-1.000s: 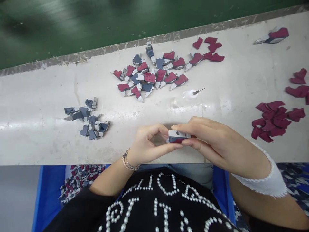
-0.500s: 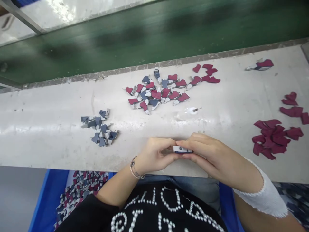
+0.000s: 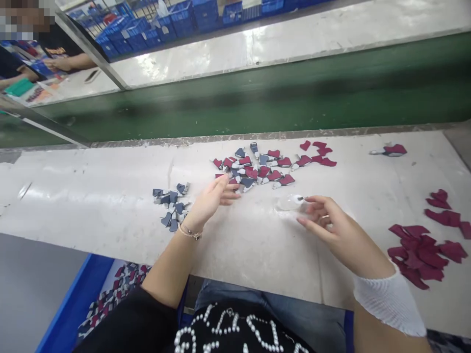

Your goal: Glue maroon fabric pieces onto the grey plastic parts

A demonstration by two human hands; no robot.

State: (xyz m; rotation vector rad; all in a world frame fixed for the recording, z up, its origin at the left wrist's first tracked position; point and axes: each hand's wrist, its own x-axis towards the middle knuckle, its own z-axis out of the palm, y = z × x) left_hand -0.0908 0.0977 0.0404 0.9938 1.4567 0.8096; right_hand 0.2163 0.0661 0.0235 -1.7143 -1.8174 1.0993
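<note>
My left hand (image 3: 213,198) reaches over the lower left edge of a cluster of small grey-and-white parts, several topped with maroon pieces (image 3: 251,172). Its fingers are stretched out, and no part shows in its grip. My right hand (image 3: 327,223) is open, thumb and forefinger apart, beside the thin dark tip of a small translucent squeeze bottle (image 3: 289,202) lying on the table. The forefinger is close to that tip; whether it touches cannot be made out. Left of my left hand lies a smaller group of blue-grey parts (image 3: 171,198).
Loose maroon pieces (image 3: 419,250) are heaped at the right of the white table (image 3: 257,245). One maroon-topped part (image 3: 394,150) lies far right. A blue bin (image 3: 69,304) of parts stands below left. Beyond the green belt (image 3: 265,103), a person's arm (image 3: 69,63) shows.
The hands have parted from the small part held between them. My left hand moved up and left to the cluster, my right towards the bottle. The view has tilted upward.
</note>
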